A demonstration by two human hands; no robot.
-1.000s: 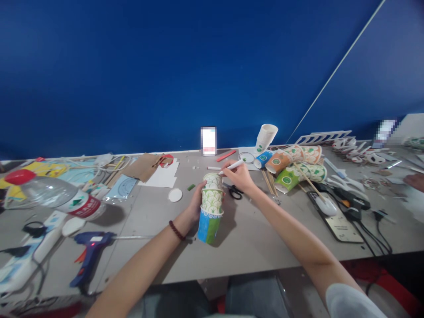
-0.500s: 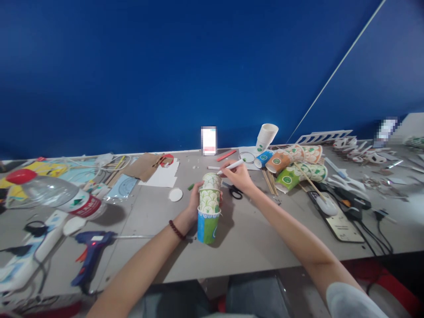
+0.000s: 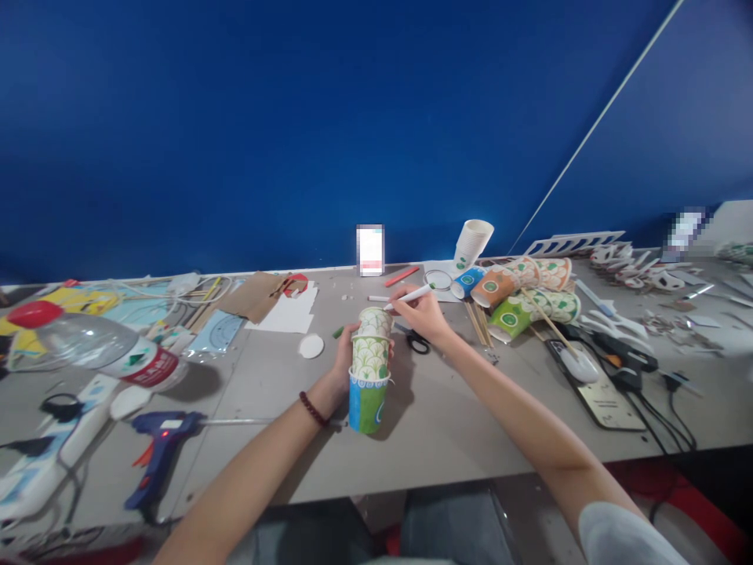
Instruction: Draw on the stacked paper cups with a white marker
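My left hand (image 3: 346, 362) is wrapped round a stack of patterned paper cups (image 3: 370, 359), joined end to end. The nearest cup is blue and green; the ones beyond are white with a green leaf pattern. Between the fingers of my right hand (image 3: 424, 315) is a white marker pen (image 3: 416, 295), its tip at the far end of the stack. Whether the tip touches the paper I cannot tell. Black-handled scissors (image 3: 418, 343) lie just right of the cups, and a green pen cap (image 3: 337, 333) lies left of them.
On the left are a plastic bottle (image 3: 106, 345), a blue glue gun (image 3: 165, 451) and a power strip (image 3: 56, 447). A white disc (image 3: 311, 346) lies nearer the middle. To the right are more paper cups (image 3: 509, 318), a phone (image 3: 612, 404) and a black glue gun (image 3: 627, 357).
Both hands keep the same holds on the cups and the marker pen. Only a very slight shift of the whole view shows.
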